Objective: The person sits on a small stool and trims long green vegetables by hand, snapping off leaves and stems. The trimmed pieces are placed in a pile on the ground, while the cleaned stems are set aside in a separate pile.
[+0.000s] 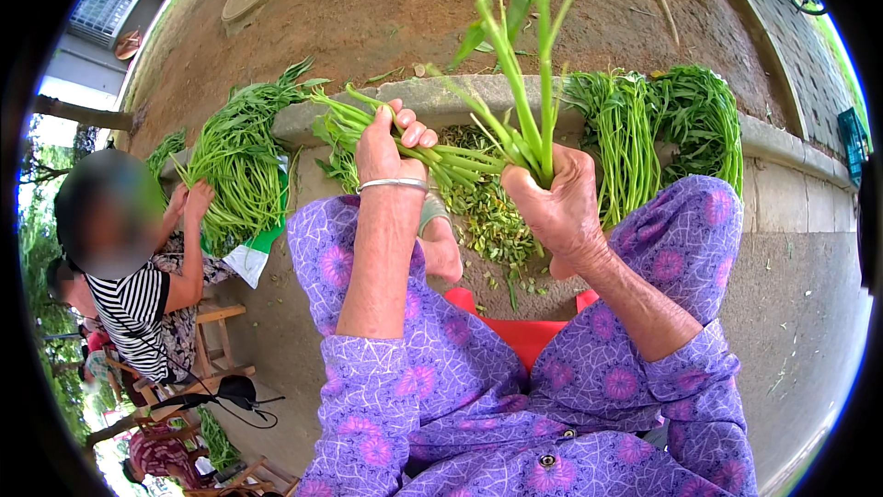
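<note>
Closed around a bunch of cut green stems [464,164], my left hand [384,149] is raised over the gap between my knees, a silver bangle at its wrist. The stems look like water spinach; their leafy ends are partly hidden behind the hand. Beside it, my right hand [568,207] is wrapped round a few upright leafy stalks [529,102] of the same kind, whose tops point away from me. The lower ends of the two bunches meet close to the right hand. Below both hands, torn leaves and stem bits [497,221] litter the ground.
Leafy green bundles [621,134] hang over the stone curb [423,94] at right. Another large heap [241,143] lies at left, where a seated co-worker's hands [191,198] touch it. A red seat [524,336] is beneath me. Wooden stools [213,327] stand at left.
</note>
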`<state>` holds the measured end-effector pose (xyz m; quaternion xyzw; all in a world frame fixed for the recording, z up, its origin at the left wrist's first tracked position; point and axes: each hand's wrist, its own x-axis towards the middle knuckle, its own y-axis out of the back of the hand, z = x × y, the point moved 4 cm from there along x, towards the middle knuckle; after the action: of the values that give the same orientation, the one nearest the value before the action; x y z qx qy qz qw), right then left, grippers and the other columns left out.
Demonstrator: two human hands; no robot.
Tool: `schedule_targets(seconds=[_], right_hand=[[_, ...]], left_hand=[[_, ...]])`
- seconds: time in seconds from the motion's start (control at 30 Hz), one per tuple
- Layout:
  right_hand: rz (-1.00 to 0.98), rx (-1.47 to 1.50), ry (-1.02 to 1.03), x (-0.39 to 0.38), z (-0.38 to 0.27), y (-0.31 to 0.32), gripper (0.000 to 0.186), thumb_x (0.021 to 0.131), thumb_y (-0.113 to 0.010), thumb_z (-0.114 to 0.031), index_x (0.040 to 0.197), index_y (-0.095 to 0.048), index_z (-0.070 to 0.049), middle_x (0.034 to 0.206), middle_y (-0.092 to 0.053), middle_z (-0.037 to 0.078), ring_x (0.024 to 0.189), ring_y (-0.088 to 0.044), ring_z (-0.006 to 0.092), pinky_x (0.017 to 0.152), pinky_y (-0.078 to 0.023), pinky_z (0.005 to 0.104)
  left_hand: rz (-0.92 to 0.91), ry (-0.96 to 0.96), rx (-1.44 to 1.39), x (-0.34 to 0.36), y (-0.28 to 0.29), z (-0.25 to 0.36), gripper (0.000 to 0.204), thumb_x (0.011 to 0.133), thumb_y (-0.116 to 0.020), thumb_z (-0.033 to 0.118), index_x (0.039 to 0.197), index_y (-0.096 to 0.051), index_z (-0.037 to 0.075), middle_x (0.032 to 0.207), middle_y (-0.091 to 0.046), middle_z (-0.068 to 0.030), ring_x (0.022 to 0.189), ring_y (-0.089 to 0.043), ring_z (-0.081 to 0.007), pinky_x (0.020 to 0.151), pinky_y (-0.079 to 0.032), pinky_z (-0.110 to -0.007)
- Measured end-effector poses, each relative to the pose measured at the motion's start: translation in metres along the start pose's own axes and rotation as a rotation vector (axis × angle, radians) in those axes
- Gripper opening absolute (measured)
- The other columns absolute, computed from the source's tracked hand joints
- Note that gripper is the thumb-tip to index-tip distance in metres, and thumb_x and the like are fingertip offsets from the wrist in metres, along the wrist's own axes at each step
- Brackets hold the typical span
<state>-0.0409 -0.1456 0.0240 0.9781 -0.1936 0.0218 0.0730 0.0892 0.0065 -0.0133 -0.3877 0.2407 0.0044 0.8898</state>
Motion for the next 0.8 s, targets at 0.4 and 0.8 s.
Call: schedule_targets(seconds=[0.4, 0.8], right_hand=[[0.172, 0.26, -0.241, 0.021, 0.03, 0.04, 0.013, 0.082, -0.059, -0.014, 0.078, -0.066, -0.003, 0.052, -0.047, -0.007, 0.043, -0.037, 0.0002, 0.038, -0.029, 0.0196], [0.06, 0.086, -0.258, 0.027, 0.046, 0.031, 0.014, 0.083, -0.065, -0.015, 0.075, -0.064, -0.003, 0.054, -0.051, -0.005, 0.041, -0.04, 0.0034, 0.036, -0.028, 0.0212]], left_hand=[[-0.053, -0.201, 0.019, 0.001, 0.011, 0.037, 0.018, 0.097, -0.045, 0.022, 0.096, -0.051, 0.005, 0.068, -0.046, -0.003, 0.05, -0.039, -0.0123, 0.05, -0.037, -0.031], [-0.215, 0.01, 0.364, -0.024, -0.019, -0.02, 0.025, 0.092, -0.056, 0.022, 0.102, -0.057, 0.0, 0.08, -0.064, -0.0122, 0.07, -0.065, -0.0228, 0.061, -0.055, -0.035]])
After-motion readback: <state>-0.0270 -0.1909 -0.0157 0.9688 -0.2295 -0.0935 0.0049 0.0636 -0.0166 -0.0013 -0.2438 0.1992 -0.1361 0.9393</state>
